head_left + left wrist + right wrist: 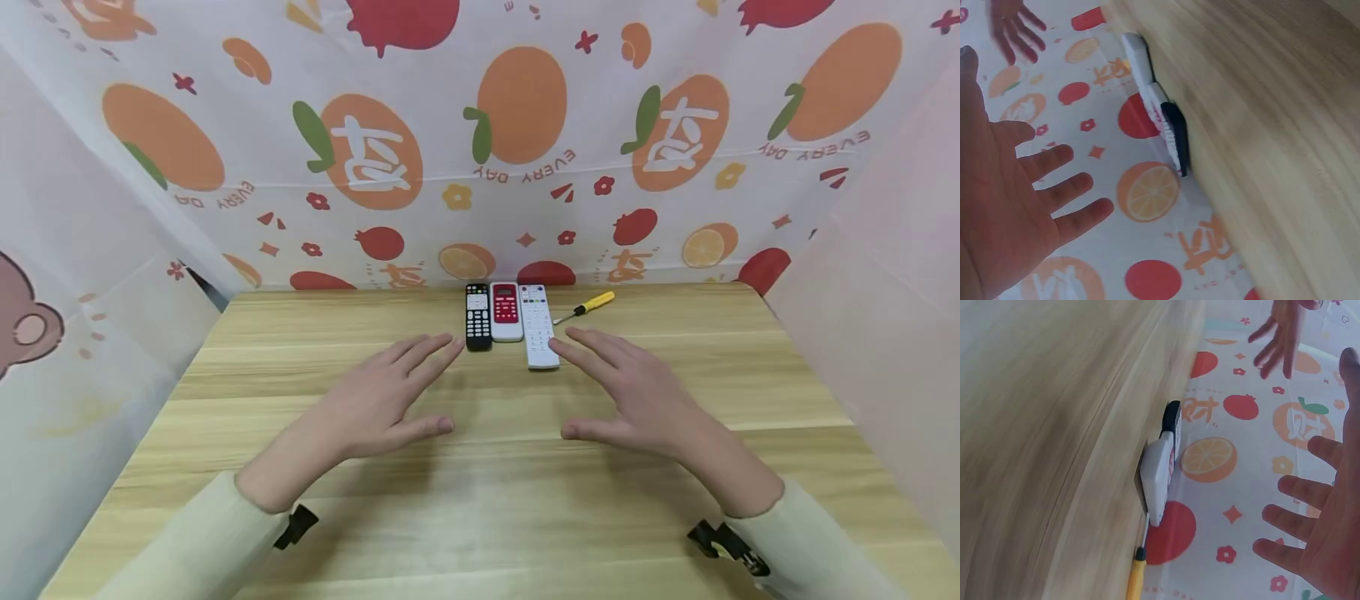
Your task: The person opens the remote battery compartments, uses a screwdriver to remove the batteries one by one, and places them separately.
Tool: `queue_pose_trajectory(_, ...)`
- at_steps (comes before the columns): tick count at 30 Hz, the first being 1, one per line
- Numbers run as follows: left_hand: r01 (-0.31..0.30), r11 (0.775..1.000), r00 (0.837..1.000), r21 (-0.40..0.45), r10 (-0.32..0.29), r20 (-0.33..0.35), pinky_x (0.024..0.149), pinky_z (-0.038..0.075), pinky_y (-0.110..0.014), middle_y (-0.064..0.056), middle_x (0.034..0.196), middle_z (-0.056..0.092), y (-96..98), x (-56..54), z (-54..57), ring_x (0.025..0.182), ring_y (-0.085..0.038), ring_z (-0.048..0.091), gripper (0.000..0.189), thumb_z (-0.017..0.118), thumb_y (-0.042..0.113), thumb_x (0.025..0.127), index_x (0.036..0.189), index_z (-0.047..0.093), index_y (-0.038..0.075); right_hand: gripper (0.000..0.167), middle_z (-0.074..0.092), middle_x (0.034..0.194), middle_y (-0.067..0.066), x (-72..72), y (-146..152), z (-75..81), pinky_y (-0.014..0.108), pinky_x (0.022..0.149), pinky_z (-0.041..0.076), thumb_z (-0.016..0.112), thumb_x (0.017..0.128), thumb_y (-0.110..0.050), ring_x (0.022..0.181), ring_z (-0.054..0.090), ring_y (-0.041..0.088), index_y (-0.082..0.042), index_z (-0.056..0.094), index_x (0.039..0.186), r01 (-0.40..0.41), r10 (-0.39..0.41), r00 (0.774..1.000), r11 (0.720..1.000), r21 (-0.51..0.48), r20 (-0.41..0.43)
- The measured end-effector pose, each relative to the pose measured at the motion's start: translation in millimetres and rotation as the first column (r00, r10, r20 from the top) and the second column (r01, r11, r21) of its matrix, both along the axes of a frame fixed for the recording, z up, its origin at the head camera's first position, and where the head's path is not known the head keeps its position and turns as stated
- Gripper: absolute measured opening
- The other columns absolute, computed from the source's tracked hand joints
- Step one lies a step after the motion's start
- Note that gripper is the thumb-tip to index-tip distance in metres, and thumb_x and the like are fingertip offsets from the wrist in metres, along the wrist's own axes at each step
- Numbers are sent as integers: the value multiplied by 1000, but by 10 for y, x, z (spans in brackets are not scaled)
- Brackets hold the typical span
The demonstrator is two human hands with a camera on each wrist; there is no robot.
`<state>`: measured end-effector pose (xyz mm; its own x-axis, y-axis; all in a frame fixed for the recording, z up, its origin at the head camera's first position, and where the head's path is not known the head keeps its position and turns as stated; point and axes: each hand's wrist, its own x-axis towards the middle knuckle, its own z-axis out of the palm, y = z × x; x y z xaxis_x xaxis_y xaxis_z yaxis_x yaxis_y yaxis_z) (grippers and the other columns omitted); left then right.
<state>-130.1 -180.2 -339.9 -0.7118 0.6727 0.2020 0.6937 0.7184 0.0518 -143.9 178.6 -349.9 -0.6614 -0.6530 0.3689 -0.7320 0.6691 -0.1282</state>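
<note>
Side by side at the table's back edge lie a black remote control (477, 318), a white remote with a red face (506, 312) and a longer white remote (538, 327). Just right of them is a screwdriver (586, 307) with a yellow and black handle. My left hand (390, 396) is held above the table, fingers straight and spread, nearest the black remote and holding nothing. On the other side my right hand (630, 392) hovers likewise, its fingertips overlapping the long white remote's edge in the head view. Both wrist views show the palms bare.
The wooden table (495, 517) reaches forward to a hanging fruit-print cloth (442, 225). Pale sheets (885, 275) hang at both sides. A black strap piece (297, 527) shows at my left cuff, another (727, 547) at the right.
</note>
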Motion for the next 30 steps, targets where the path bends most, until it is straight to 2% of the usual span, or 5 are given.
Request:
queue_pose_trajectory(7,-86,994,980,71,71,187,106,41,-53,-5,158,37,-2,-169,-182,141,-31,40,77,51,57,98,160,19,25,83,45,153,-2,-150,-239,-87,51,103,45,62,83,-72,139,44,22,-39,34,154,31,-26,988,999,-27,154)
queue_pose_trajectory(14,-148,982,951,115,109,291,108,40,-54,-9,155,41,-10,-483,-311,140,-32,42,74,41,63,99,159,23,25,76,47,151,-3,-419,-494,-151,51,107,42,65,86,-64,138,45,21,-34,40,152,34,-22,949,999,-31,313)
queue_pose_trajectory(21,-214,964,909,158,137,394,111,36,-54,-14,153,43,51,-710,-384,140,-34,43,67,39,56,103,158,28,19,74,54,145,-3,-645,-716,-224,46,106,43,63,87,-65,132,50,18,-28,46,149,14,-21,937,1000,24,348)
queue_pose_trajectory(26,-273,938,882,214,156,444,111,35,-54,-18,152,43,108,-861,-408,140,-34,42,65,33,53,105,157,30,13,68,54,145,-1,-820,-895,-234,46,108,41,69,88,-54,133,50,19,-25,49,147,17,-31,930,999,41,367)
queue_pose_trajectory(30,-325,895,850,307,134,509,116,29,-50,-18,153,42,154,-1001,-452,143,-33,38,70,24,55,106,154,34,5,68,53,146,0,-951,-1015,-259,45,111,38,72,88,-48,136,47,20,-23,49,147,36,-43,910,999,26,413)
